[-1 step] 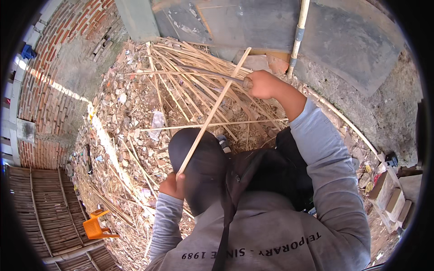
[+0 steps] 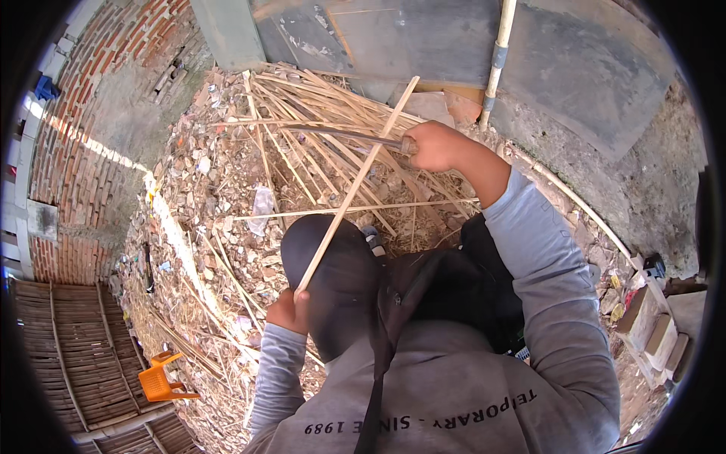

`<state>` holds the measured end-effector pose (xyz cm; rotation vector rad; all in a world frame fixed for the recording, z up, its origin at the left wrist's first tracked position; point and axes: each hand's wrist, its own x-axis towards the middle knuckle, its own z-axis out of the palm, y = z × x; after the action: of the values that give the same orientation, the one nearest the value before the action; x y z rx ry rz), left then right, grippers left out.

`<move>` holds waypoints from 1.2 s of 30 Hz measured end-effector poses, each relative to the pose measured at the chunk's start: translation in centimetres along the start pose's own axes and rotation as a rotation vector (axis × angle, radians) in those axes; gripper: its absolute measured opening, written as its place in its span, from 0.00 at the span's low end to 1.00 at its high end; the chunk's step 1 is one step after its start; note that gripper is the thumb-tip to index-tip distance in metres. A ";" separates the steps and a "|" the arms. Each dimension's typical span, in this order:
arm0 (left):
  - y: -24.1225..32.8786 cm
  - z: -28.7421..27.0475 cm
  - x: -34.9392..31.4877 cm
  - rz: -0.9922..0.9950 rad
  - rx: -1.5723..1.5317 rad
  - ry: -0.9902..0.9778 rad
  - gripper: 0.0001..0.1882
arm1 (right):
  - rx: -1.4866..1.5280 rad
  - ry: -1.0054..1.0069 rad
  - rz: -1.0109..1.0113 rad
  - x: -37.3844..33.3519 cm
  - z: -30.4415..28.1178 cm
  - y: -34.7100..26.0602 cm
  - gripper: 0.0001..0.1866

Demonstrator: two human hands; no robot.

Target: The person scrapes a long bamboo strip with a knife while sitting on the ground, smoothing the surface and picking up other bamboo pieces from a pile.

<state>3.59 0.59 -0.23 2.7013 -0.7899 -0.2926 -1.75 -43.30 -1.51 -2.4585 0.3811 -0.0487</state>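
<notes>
My left hand [image 2: 289, 311] is closed around the near end of a long pale bamboo strip [image 2: 346, 203], which slants up and to the right past my dark-covered knee. In my right hand [image 2: 439, 146] is the short handle of a long-bladed knife; its fingers are wrapped round it. The dark, narrow knife blade [image 2: 333, 132] points left and crosses the strip near its far end. Beyond and beneath lies a fanned pile of split bamboo strips [image 2: 302, 98]. A single thin strip [image 2: 318, 211] lies crosswise just past my knee.
Rubble and shavings cover the ground [image 2: 204, 181]. Grey panels [image 2: 393, 41] and a pale pipe [image 2: 499, 64] stand at the back. A brick wall [image 2: 91, 136] is on the left, with an orange plastic chair [image 2: 157, 380] nearer. Blocks [image 2: 654, 333] sit at the right.
My right hand has shifted slightly left and nearer, and the knife blade reaches farther left, lying more level. My left hand stays in place; the strip's far end has barely moved.
</notes>
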 end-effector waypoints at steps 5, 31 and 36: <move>0.1 0.6 -0.2 0.012 -0.059 0.025 0.26 | -0.046 -0.128 -0.049 -0.6 -1.1 -1.2 0.21; 0.7 -0.2 0.2 0.096 -0.117 0.005 0.24 | -0.121 0.184 -0.039 -1.9 -3.6 -0.1 0.18; 0.1 0.1 0.2 0.087 -0.117 0.030 0.25 | -0.168 0.084 -0.187 -2.2 -3.2 -3.0 0.17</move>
<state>3.64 0.42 -0.36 2.5493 -0.8513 -0.2681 -3.54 -42.35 3.00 -2.6581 0.1963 -0.2073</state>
